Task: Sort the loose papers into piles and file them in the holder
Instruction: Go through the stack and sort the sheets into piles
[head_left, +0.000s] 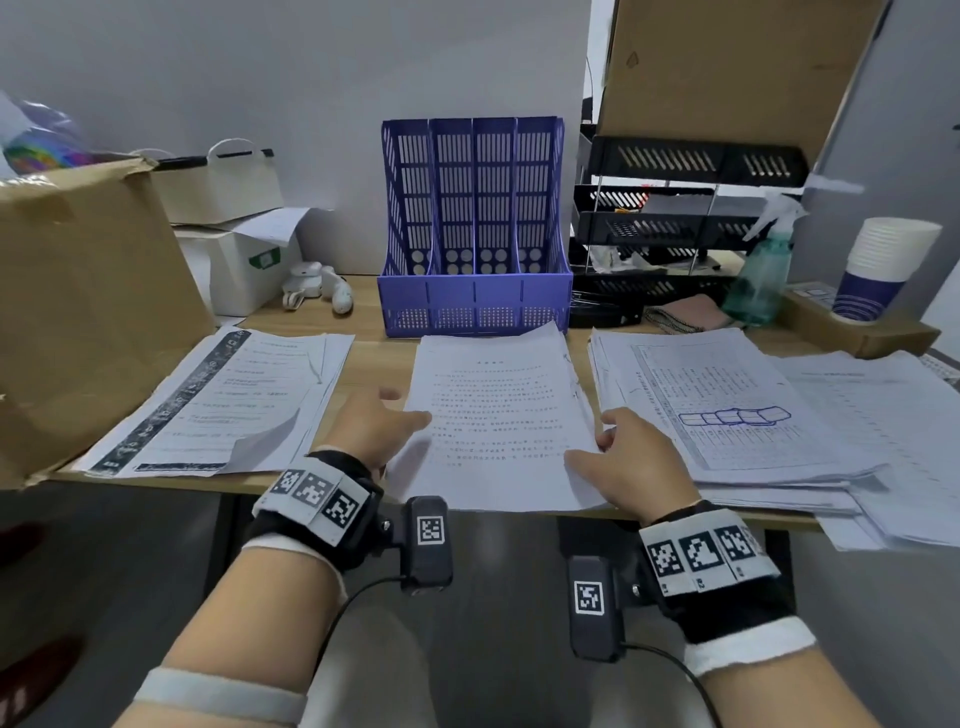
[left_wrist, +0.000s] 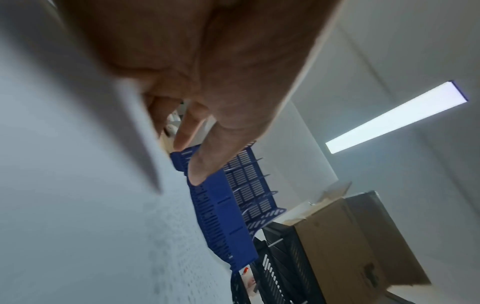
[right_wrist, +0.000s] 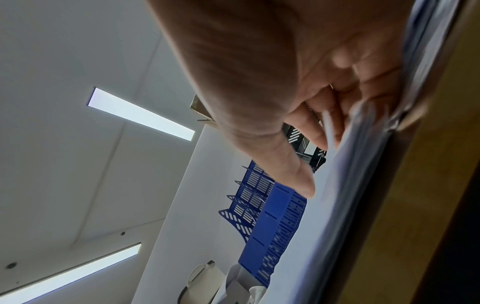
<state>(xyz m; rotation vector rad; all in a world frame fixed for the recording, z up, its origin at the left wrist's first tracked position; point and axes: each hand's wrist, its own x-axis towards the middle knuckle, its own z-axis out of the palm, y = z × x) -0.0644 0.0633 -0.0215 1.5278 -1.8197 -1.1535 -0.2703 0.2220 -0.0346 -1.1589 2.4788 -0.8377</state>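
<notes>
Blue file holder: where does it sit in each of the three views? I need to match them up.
Head: the blue file holder stands upright, top centre, behind the middle paper pile.
Left wrist: tilted, centre, just past the left hand's fingertips.
Right wrist: tilted, lower centre, below the right hand's thumb.
Shared landmark: the black tray rack beside it.

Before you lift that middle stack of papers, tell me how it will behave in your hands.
The middle stack looks loose, so sheets may fan or slide apart. Its near edge overhangs the desk, and paper this thin will probably sag unless the left hand and right hand support both sides. It looks thin, so probably light.
</notes>
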